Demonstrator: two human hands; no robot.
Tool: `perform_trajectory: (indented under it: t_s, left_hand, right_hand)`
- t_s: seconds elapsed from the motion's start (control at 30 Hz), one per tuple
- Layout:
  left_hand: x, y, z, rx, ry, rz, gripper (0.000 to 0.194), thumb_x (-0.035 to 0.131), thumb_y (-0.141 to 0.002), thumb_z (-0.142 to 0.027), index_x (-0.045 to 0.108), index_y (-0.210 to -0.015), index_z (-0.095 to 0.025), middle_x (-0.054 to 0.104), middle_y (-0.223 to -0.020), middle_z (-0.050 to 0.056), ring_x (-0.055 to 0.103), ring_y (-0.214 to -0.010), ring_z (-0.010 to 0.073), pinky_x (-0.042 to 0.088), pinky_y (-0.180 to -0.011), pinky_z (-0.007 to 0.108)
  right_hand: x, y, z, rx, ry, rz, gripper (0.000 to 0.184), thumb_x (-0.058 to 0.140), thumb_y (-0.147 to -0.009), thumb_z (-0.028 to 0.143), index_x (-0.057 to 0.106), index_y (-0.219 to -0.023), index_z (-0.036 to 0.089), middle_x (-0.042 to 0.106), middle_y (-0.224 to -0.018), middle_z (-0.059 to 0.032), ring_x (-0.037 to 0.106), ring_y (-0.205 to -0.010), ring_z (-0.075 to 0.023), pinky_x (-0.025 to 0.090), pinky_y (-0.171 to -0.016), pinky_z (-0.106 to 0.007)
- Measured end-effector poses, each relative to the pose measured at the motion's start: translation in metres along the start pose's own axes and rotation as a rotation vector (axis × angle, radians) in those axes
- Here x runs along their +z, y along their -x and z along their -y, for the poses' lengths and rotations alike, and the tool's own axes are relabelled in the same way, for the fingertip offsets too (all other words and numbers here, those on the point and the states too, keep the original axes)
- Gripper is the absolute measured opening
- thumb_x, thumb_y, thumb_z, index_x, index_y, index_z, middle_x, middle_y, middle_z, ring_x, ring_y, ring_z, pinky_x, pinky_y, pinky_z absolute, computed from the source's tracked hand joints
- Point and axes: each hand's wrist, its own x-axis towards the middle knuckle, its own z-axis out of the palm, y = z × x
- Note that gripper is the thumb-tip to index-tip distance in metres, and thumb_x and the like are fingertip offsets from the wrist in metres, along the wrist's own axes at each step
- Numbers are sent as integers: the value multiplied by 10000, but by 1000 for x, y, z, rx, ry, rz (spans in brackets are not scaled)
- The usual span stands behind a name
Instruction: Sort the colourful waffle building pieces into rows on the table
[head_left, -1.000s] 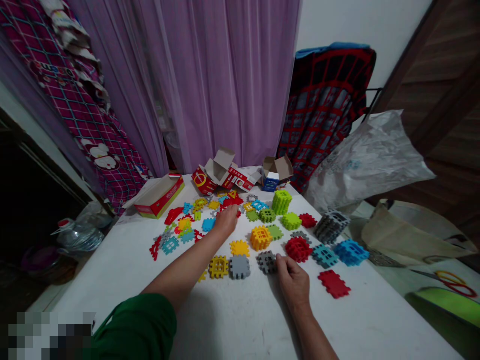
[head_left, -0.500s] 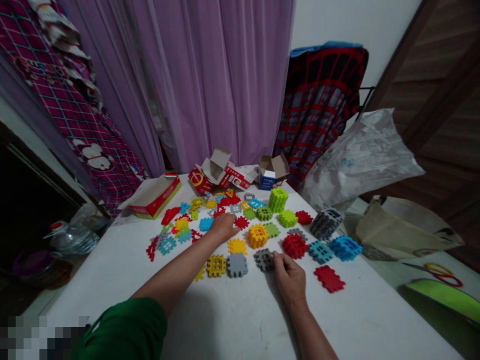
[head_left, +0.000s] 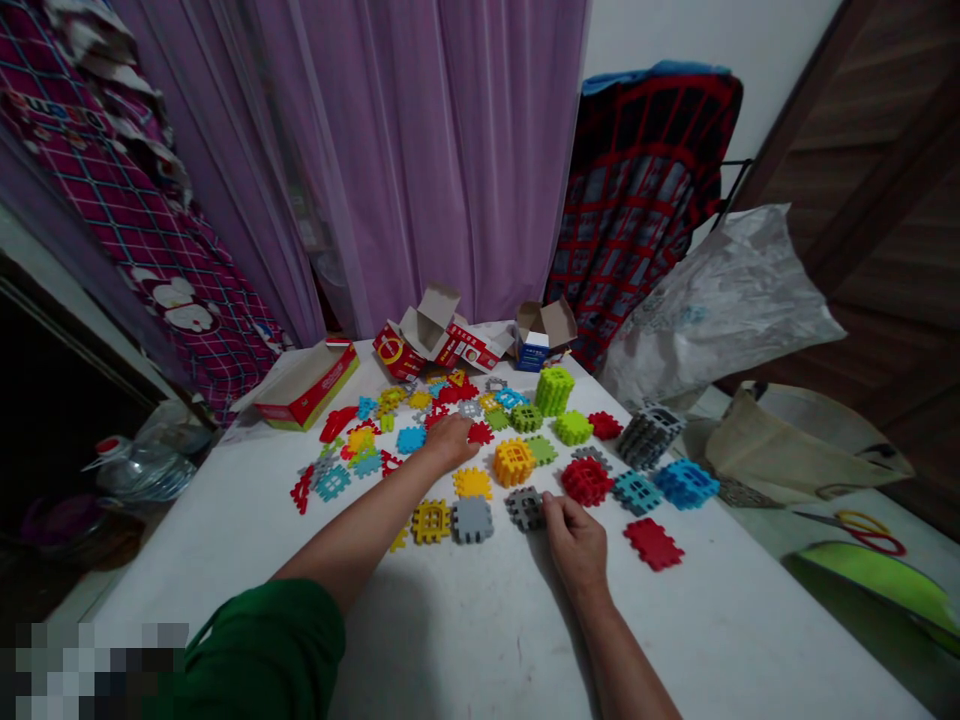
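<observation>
Working from the head camera, I log the following, nearest first. The right hand (head_left: 575, 545) lies palm down on the white worktop (head_left: 720, 640), its fingers (head_left: 556, 510) close together and extended, with the tips touching the side of a grey plastic waffle block (head_left: 525, 508). They touch the block but do not wrap around it. This block sits near the middle of the worktop, well back from the front edge. I judge it light and stiff, with a slightly grippy ribbed surface, and best taken by a pinch across opposite notched edges.

The left hand (head_left: 451, 442), in a green sleeve (head_left: 262, 645), reaches further in, with its fingers (head_left: 466, 432) curled down over the scattered pieces. I cannot tell whether they hold anything. A small red lattice piece (head_left: 480, 433) lies just beside them.

Between the hands are a yellow lattice block (head_left: 431, 521), a grey stack (head_left: 472, 519), and an orange stack (head_left: 514, 462). To the right are a red stack (head_left: 586, 481), a flat red piece (head_left: 653, 543), and a blue stack (head_left: 685, 484). A lime-green stack (head_left: 554, 391) stands upright further back. Open cardboard boxes (head_left: 306, 385) occupy the far left corner and far edge, and a purple curtain (head_left: 435, 150) hangs beyond.
</observation>
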Motion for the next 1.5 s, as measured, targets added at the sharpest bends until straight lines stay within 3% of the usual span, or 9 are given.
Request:
perform_trajectory:
  t_s: [0.5, 0.63, 0.77, 0.9, 1.03, 1.27, 1.5]
  left_hand:
    - [2, 3, 3, -15, 46, -39, 502, 628, -824, -376, 577, -1291, -199, 635, -1311, 110, 568, -1237, 269, 447, -1025, 341]
    - [-10, 16, 8, -67, 101, -92, 538, 642, -823, -357, 524, -1325, -203, 629, -1326, 103, 583, -1221, 254, 450, -1007, 319]
    - [-34, 51, 8, -71, 221, -146, 595, 700, -792, -365, 485, -1329, -225, 655, -1286, 71, 631, -1136, 228, 478, -941, 295]
    - [-49, 95, -12, -10, 305, -193, 570, 716, -784, -346, 477, -1295, -269, 680, -1233, 26, 660, -1057, 198, 492, -877, 277]
    - [-43, 126, -45, 45, 324, -171, 546, 726, -777, -353, 470, -1254, -288, 696, -1198, 6, 660, -1070, 202, 486, -872, 284]
    - [-19, 153, -101, 65, 268, -136, 527, 735, -784, -385, 487, -1229, -250, 712, -1162, 65, 655, -1104, 250, 474, -881, 312]
    - [-8, 166, -127, 77, 432, -94, 534, 753, -772, -361, 486, -1223, -260, 707, -1191, 38, 688, -1026, 207, 484, -838, 286]
  right_hand:
    - [0, -1, -2, -13, 0, 7, 472, 547, -824, 580, 528, -554, 194, 423, -531, 39, 433, -553, -126, 360, -564, -231]
    - [1, -2, -4, -9, -2, 2, 483, 539, -828, 588, 528, -553, 191, 431, -525, 38, 438, -550, -127, 362, -563, -237]
    - [1, -4, -6, -25, -9, -27, 494, 543, -812, 606, 582, -562, 181, 509, -520, 23, 484, -552, -136, 389, -556, -236]
    - [-3, -3, -8, -33, -44, -21, 438, 565, -791, 576, 646, -638, 174, 593, -565, 6, 550, -574, -152, 441, -576, -246]
    - [-17, 4, -4, -66, -86, -47, 441, 601, -761, 538, 717, -932, 148, 651, -669, -16, 567, -553, -153, 481, -534, -265]
    - [-57, 26, 5, -312, 51, 47, 370, 615, -798, 408, 717, -1063, 171, 721, -871, -76, 605, -628, -150, 518, -595, -273]
    - [-85, 36, -7, -398, 200, 27, 323, 565, -806, 356, 729, -1016, 174, 746, -865, -81, 621, -608, -152, 521, -618, -275]
